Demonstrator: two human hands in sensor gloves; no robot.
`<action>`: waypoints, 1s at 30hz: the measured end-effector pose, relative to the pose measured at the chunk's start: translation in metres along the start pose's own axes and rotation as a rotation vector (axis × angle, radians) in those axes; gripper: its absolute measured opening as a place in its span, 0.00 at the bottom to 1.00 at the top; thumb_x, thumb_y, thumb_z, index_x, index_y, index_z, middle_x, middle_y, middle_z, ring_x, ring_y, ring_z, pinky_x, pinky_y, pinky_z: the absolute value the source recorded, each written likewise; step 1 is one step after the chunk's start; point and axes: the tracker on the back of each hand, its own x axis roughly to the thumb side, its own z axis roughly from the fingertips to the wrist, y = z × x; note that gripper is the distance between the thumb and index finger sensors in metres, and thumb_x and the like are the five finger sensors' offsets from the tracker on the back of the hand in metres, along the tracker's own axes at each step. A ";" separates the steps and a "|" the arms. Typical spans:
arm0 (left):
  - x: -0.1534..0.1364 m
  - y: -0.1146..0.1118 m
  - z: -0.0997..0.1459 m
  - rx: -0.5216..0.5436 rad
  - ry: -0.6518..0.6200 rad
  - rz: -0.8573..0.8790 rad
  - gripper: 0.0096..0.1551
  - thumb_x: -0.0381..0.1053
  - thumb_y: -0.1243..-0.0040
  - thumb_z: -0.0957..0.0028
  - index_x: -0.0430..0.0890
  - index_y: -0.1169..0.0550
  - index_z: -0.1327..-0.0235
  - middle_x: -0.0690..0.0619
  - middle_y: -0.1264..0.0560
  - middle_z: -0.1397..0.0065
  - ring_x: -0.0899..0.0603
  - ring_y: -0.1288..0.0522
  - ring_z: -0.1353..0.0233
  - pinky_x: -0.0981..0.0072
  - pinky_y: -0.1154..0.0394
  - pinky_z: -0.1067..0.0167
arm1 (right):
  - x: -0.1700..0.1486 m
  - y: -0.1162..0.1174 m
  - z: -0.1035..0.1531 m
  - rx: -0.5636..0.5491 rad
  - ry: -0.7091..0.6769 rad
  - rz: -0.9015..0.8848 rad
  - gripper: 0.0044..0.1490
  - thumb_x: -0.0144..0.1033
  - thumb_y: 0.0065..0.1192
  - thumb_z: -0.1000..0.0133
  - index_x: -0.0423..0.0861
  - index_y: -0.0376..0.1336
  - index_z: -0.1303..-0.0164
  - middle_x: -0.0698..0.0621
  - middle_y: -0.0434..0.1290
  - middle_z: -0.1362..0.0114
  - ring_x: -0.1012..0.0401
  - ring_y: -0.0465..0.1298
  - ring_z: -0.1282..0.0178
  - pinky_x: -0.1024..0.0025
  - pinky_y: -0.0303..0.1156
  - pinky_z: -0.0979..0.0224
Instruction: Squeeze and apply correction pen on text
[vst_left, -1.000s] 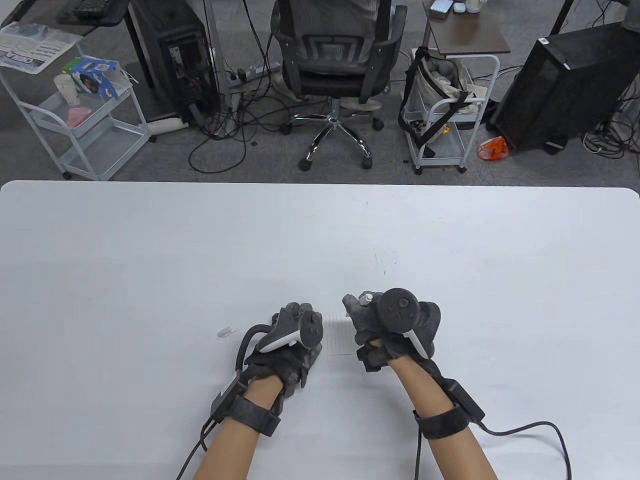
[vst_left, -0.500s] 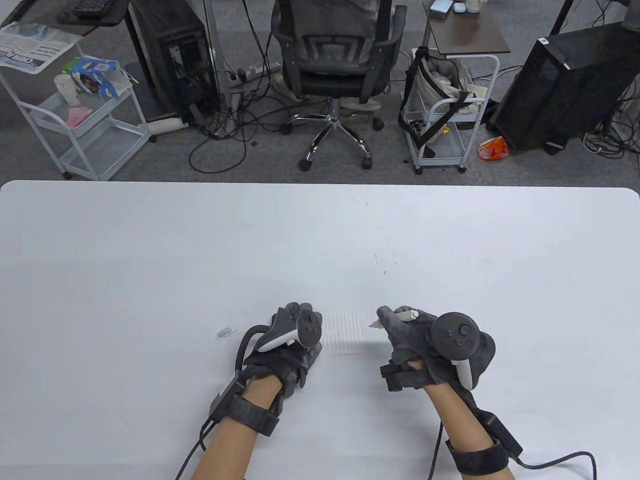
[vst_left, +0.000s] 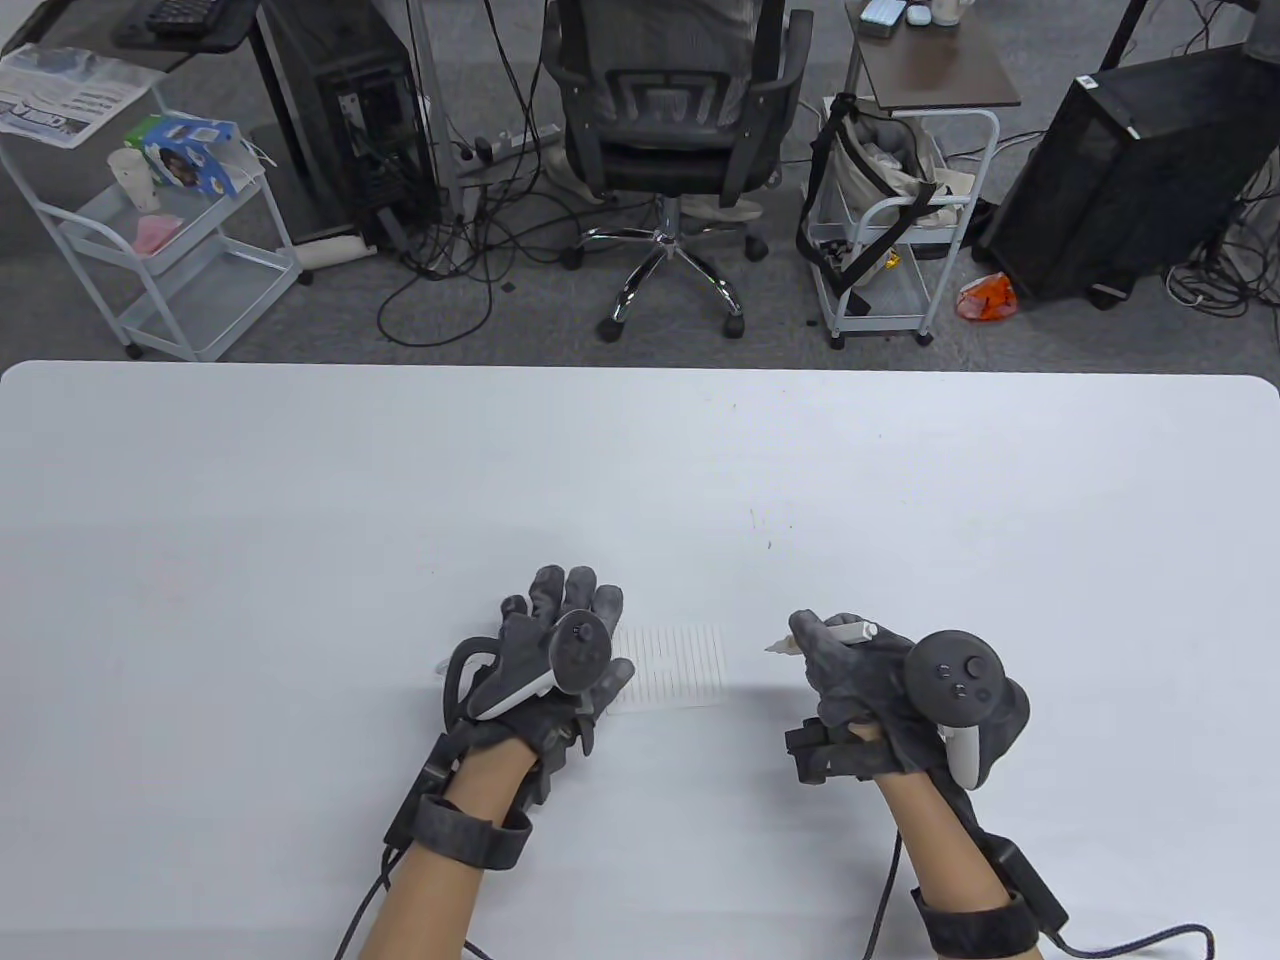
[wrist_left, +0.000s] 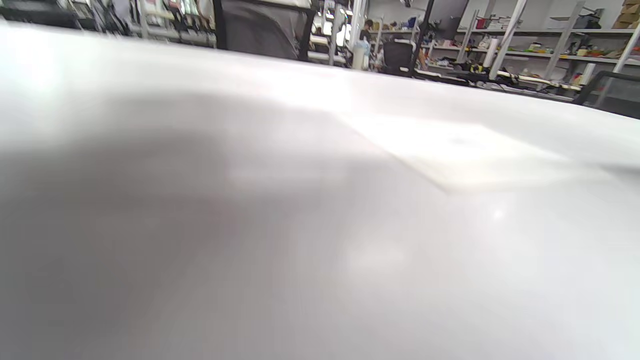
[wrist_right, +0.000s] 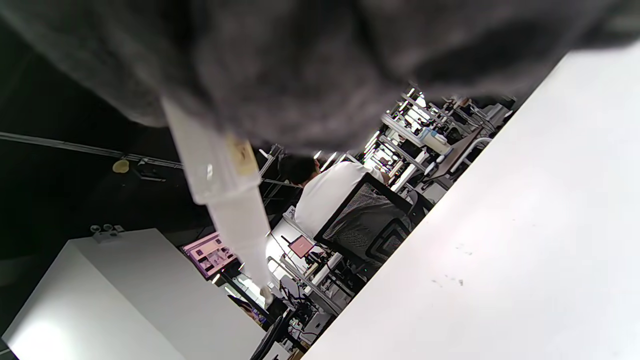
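A small lined paper slip (vst_left: 680, 668) lies flat on the white table (vst_left: 640, 450). My left hand (vst_left: 565, 625) lies flat with its fingers spread and rests on the slip's left edge. My right hand (vst_left: 835, 655) grips a white correction pen (vst_left: 845, 632) to the right of the slip. The pen's tip (vst_left: 775, 648) points left at the slip and stays clear of it. In the right wrist view the pen (wrist_right: 225, 185) juts out from under the glove (wrist_right: 310, 60). The left wrist view shows the slip (wrist_left: 465, 155) blurred, and no fingers.
A small clear cap (vst_left: 441, 664) lies on the table just left of my left hand, partly hidden by it. Faint pen marks (vst_left: 762, 530) dot the table beyond the slip. An office chair (vst_left: 665, 150) and carts stand past the far edge.
My right hand has moved right off the slip with the pen, which now points left. My left hand has slid a little left and spread its fingers flat.
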 end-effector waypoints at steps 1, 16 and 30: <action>-0.007 0.009 0.005 0.030 0.020 0.025 0.49 0.74 0.59 0.56 0.60 0.57 0.24 0.52 0.60 0.12 0.37 0.61 0.14 0.34 0.54 0.23 | -0.002 0.000 -0.001 0.000 0.010 -0.011 0.26 0.59 0.66 0.53 0.46 0.77 0.84 0.52 0.83 0.82 0.57 0.80 0.85 0.58 0.79 0.66; -0.104 -0.010 0.026 -0.012 0.320 -0.093 0.48 0.72 0.51 0.57 0.58 0.44 0.23 0.53 0.48 0.12 0.35 0.48 0.13 0.32 0.46 0.24 | -0.002 0.006 0.002 0.020 -0.001 0.022 0.26 0.60 0.66 0.52 0.46 0.77 0.83 0.52 0.83 0.82 0.57 0.80 0.85 0.58 0.79 0.66; -0.113 -0.030 0.020 -0.098 0.381 -0.151 0.41 0.66 0.44 0.57 0.56 0.35 0.28 0.52 0.37 0.19 0.36 0.33 0.21 0.38 0.36 0.27 | -0.001 0.009 0.002 0.052 -0.017 0.022 0.26 0.60 0.66 0.53 0.46 0.77 0.83 0.53 0.83 0.82 0.57 0.80 0.85 0.58 0.79 0.66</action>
